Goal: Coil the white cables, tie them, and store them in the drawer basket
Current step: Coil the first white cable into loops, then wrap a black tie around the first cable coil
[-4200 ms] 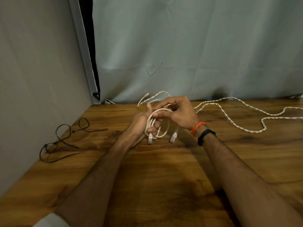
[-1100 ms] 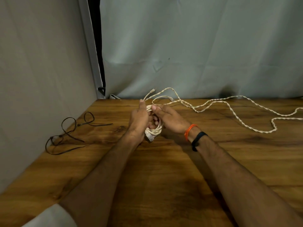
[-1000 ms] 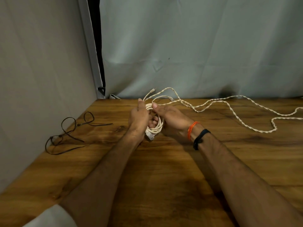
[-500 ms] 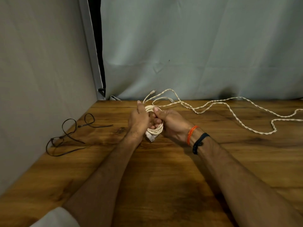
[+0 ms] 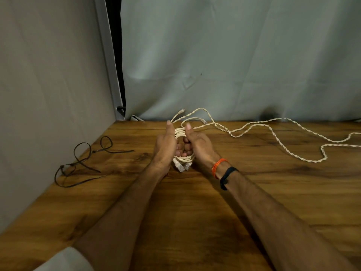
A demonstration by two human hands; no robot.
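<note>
Both hands round cable coil (image 5: 183, 145)

Both my forearms extended forward, converging at centre. My left hand (image 5: 165, 148) upright, back toward camera, thumb raised, fingers curled around coiled cable (image 5: 182, 145). My right hand (image 5: 198, 146) opposite, thumb up, fingers curled into same coil. Orange and black bands on right wrist.
</note>
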